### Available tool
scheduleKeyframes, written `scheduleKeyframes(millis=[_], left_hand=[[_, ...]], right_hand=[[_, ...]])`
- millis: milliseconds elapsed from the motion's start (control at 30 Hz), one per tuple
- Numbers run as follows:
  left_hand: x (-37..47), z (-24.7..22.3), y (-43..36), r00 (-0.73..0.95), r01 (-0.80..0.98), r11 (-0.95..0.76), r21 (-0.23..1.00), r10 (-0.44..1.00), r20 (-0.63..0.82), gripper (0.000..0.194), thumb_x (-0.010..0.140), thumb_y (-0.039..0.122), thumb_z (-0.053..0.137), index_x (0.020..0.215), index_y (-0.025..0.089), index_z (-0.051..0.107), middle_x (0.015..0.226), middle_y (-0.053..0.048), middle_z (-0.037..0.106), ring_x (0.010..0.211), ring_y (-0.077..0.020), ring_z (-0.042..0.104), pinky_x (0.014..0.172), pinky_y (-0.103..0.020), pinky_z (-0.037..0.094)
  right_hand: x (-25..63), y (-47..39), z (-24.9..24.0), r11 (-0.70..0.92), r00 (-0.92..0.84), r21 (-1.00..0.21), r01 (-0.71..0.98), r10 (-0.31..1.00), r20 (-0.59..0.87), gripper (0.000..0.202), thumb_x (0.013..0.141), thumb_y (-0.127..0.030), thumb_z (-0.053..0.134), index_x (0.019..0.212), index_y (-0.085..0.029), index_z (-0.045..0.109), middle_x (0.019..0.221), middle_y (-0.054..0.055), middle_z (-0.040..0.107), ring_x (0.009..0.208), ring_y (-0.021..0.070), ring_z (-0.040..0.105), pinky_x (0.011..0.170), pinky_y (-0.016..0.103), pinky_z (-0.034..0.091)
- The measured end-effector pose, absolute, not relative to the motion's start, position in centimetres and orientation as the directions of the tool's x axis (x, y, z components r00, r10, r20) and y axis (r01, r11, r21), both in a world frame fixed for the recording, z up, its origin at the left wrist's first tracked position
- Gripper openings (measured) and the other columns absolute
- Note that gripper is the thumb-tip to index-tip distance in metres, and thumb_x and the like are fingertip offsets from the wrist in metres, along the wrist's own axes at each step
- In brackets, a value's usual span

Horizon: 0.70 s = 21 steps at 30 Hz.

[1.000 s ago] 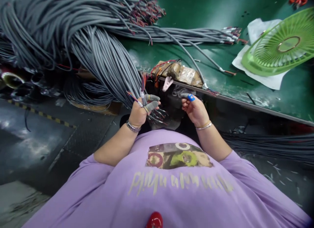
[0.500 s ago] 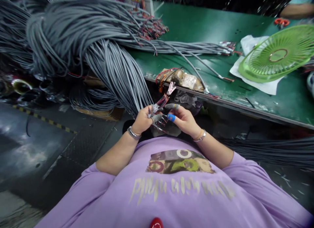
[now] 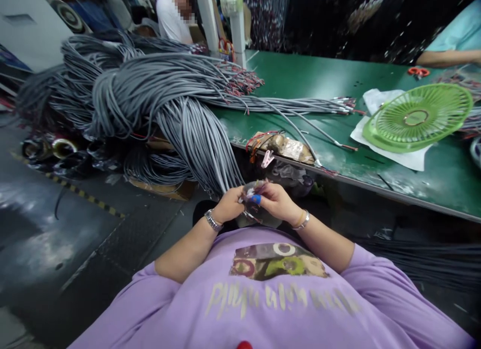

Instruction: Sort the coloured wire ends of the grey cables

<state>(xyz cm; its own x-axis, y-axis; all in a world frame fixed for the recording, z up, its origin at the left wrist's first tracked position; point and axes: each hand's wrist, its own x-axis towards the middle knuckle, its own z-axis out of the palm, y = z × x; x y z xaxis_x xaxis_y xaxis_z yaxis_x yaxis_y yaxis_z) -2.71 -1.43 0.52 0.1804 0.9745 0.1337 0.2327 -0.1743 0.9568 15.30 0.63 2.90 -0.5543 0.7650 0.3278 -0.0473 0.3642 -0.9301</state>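
Note:
Close together in front of my shirt, both hands work at the stripped ends of grey cables. My left hand [image 3: 232, 204] is closed round the cable ends [image 3: 250, 216], whose thin red and white wires stick out below the fingers. My right hand [image 3: 277, 202], with blue tape on a finger, pinches at the same wires and touches the left fingertips. From the left hand a thick bundle of grey cables [image 3: 203, 138] runs up onto the green table. A pink clip [image 3: 267, 159] hangs at the table edge just above the hands.
On the green table [image 3: 319, 78] lie more grey cables [image 3: 300, 106], a taped block [image 3: 287, 146], a green fan [image 3: 417, 118] on white paper and red-handled scissors [image 3: 418, 72]. One person [image 3: 173, 18] is at the back left, another's arm [image 3: 447, 57] at the right.
The view has tilted up, showing more of the background. My right hand has closed in on the left, and its fingers now overlap the wires. The wires near the pink clip have dropped away from it.

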Motion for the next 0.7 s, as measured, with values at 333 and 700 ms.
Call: scheduleKeyframes(millis=[333,700], left_hand=[[-4.0,1.0,-3.2,0.401,0.366,-0.467,0.805,0.860,0.316,0.033,0.083,0.051,0.061,0.097,0.024,0.070,0.096,-0.009,0.073,0.090,-0.0245,0.068,0.087,-0.035,0.051],[-7.7,-0.3,-7.2,-0.176,0.189,-0.151,0.970,0.967,0.185,0.035,0.088,0.046,0.060,0.107,0.019,0.072,0.078,-0.006,0.072,0.052,-0.0102,0.057,0.051,-0.022,0.047]], right_hand=[[17.5,0.6,1.8,0.166,-0.484,-0.980,-0.106,0.852,0.197,0.023,0.080,-0.044,0.068,0.080,-0.021,0.073,0.074,0.005,0.066,0.067,0.0188,0.058,0.067,0.034,0.050],[20.7,1.5,1.4,0.085,-0.342,-0.959,-0.269,0.923,0.178,0.015,0.079,-0.037,0.072,0.085,-0.024,0.071,0.103,0.006,0.067,0.061,0.0130,0.054,0.062,0.033,0.047]])
